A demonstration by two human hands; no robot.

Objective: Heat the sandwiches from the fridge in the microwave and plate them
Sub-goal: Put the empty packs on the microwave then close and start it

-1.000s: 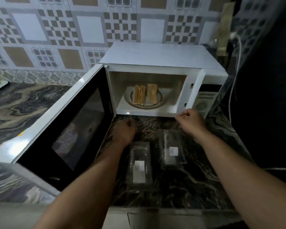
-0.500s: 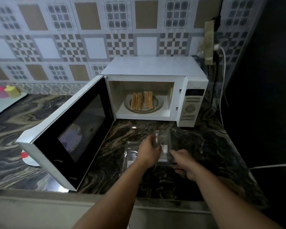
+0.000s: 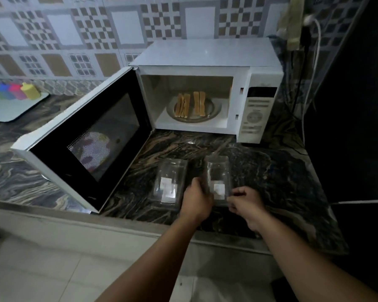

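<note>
Two sandwiches [image 3: 190,103] stand on edge on the glass turntable [image 3: 215,110] inside the white microwave [image 3: 207,53], whose door [image 3: 83,136] hangs wide open to the left. Two empty clear plastic sandwich boxes lie on the dark marbled counter in front: the left box [image 3: 169,182] is untouched, and the right box [image 3: 218,173] is held from both sides. My left hand [image 3: 196,199] grips its left edge and my right hand [image 3: 246,202] pinches its near right corner.
The counter's front edge [image 3: 140,223] runs just below my hands. A white tray [image 3: 11,105] with several coloured cups sits far left. Cables [image 3: 310,68] hang from a wall socket right of the microwave. A dark appliance wall [image 3: 358,105] stands at the right.
Both hands pulled back from the microwave opening to the right plastic box and took hold of it. The view backed away from the counter.
</note>
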